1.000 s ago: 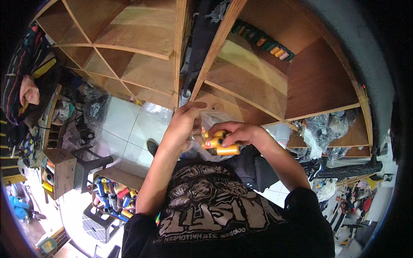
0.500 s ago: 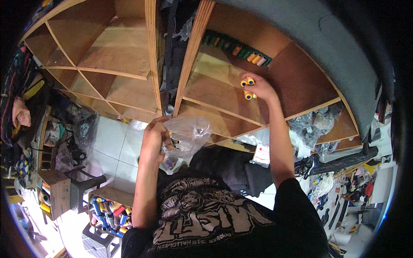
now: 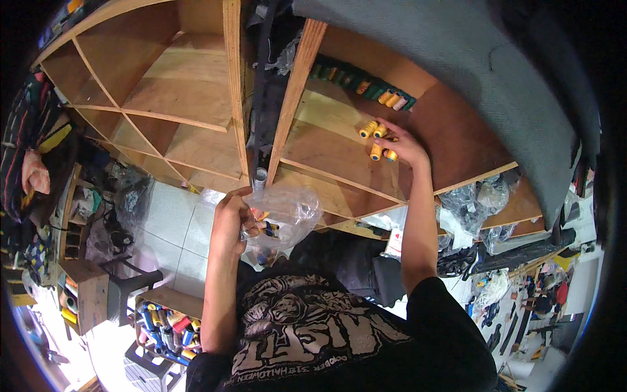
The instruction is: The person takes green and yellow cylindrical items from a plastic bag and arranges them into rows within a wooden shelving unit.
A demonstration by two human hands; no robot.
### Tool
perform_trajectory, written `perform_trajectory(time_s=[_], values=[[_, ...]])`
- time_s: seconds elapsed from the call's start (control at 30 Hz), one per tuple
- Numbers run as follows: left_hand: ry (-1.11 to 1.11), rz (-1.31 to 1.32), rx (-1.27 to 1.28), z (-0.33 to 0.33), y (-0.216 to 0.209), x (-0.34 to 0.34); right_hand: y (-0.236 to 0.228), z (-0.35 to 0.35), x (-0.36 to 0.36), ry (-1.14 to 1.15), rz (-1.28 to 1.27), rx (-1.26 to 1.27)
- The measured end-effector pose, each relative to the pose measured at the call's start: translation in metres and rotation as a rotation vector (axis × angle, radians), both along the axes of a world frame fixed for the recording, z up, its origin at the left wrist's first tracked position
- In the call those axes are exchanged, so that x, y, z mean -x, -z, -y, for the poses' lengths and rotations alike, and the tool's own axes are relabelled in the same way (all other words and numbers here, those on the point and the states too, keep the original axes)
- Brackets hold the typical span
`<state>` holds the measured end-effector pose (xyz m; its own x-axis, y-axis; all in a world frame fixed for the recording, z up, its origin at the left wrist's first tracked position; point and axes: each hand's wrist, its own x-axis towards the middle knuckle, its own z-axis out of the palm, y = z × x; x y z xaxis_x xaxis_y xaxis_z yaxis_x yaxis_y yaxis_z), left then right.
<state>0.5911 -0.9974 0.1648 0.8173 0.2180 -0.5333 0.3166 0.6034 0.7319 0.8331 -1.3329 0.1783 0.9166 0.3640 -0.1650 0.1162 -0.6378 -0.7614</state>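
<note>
Several yellow thread spools point(image 3: 376, 151) stand or lie loosely grouped on the wooden shelf point(image 3: 326, 140) to the right. My right hand point(image 3: 410, 149) is over them, its fingers stretched out and apart around the spools, touching some of them. Lower and to the left, my left hand point(image 3: 230, 219) grips a clear plastic bag point(image 3: 297, 212) by its edge. Through the film a few dark and yellow items show near my fingers; their exact kind is hard to make out. The bag hangs in front of my chest.
A row of dark green spools with a few yellow and pale ones point(image 3: 385, 98) lines the shelf's back. Wooden cubbies point(image 3: 176, 81) stand at left. A box of colourful spools point(image 3: 166, 326) sits lower left. Plastic-wrapped goods point(image 3: 480, 196) fill a lower compartment at right.
The yellow spools, bunched in my right hand before, now sit spread on the shelf, and its fingers have opened out. My left hand stays with the bag.
</note>
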Motion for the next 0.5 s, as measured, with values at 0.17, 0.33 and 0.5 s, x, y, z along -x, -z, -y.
perform_trajectory(time_s=[0.17,0.33,0.5], values=[[0.008,-0.002,0.011,0.005,0.001,-0.003,-0.014,0.015,-0.003,0.196,-0.023,0.029],[0.047,0.008,0.060,0.007,0.004,-0.006,0.005,0.058,-0.050,0.383,0.359,-0.021],[-0.001,0.000,0.013,0.006,0.008,-0.002,-0.020,0.018,-0.052,0.475,0.475,0.143]])
